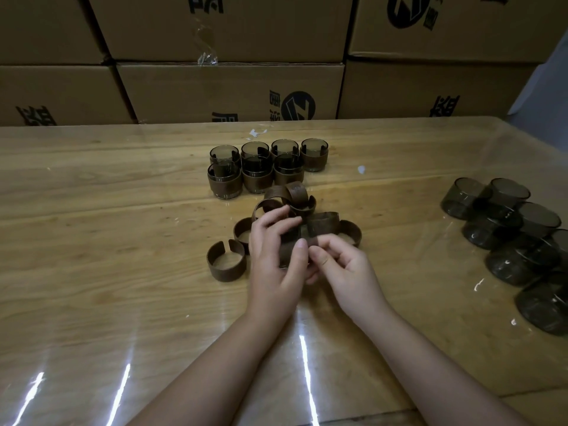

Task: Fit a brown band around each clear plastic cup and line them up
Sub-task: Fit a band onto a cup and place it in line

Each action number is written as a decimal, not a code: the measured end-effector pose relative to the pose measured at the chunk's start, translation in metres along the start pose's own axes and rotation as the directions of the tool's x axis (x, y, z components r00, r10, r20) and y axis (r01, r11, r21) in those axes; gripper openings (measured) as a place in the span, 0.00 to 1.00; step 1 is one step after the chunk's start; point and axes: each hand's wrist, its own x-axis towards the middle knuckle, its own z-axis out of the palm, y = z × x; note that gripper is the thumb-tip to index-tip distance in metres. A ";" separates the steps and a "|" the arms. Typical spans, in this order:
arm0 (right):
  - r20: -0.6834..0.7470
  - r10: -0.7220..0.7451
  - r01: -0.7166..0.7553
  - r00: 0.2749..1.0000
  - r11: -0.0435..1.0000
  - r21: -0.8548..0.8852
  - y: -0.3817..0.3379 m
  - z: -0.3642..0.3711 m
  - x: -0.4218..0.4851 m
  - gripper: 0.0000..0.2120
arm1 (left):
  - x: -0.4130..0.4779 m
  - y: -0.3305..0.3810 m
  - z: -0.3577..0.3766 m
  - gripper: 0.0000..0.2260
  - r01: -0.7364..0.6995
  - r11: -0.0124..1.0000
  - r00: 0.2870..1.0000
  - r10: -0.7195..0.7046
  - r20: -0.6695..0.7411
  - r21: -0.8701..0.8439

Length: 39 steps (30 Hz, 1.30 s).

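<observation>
left hand (pixel 273 256) grips cup (pixel 291 236); right hand (pixel 341 265) pinches band (pixel 287 254)

Banded cups (pixel 267 167) stand in two rows mid-desk (pixel 107 226), toward the back. Bands (pixel 322 224) lie just before them. Bare cups (pixel 507 238) cluster at right. Boxes (pixel 230 87) stack behind the desk. Left hand (pixel 273 265) and right hand (pixel 347 272) hold a cup (pixel 290 252) at the bands' near side.

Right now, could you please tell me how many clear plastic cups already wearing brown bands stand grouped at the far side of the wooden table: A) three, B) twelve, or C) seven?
C: the banded clear plastic cups stand as a back row of four and a front row of three on the wooden table.
</observation>
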 end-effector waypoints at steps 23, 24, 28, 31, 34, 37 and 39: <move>0.161 -0.497 0.480 0.853 0.623 -0.618 0.008 0.001 0.002 0.11 | 0.014 0.005 -0.011 0.16 0.631 0.421 0.740 -0.580 0.341 -0.652; 0.152 -0.505 0.478 0.850 0.616 -0.626 0.008 0.000 0.002 0.11 | 0.015 0.007 -0.011 0.20 0.650 0.399 0.728 -0.570 0.381 -0.646; 0.067 -0.514 0.420 0.855 0.611 -0.672 0.011 -0.002 0.002 0.10 | 0.013 0.006 -0.004 0.22 0.681 0.430 0.714 -0.572 0.405 -0.593; 0.030 -0.505 0.402 0.863 0.649 -0.646 0.011 -0.001 0.000 0.18 | 0.012 0.005 -0.003 0.24 0.675 0.450 0.715 -0.594 0.368 -0.586; 0.078 -0.417 0.357 0.906 0.652 -0.669 0.011 0.002 -0.002 0.27 | 0.010 0.005 -0.002 0.24 0.664 0.591 0.747 -0.555 0.366 -0.458; 0.047 -0.424 0.320 0.905 0.601 -0.732 0.011 0.000 -0.002 0.26 | 0.005 0.009 0.002 0.24 0.605 0.718 0.791 -0.489 0.369 -0.344; 0.018 -0.433 0.305 0.901 0.603 -0.737 0.010 -0.001 -0.001 0.23 | 0.002 0.011 0.004 0.18 0.550 0.785 0.820 -0.445 0.359 -0.284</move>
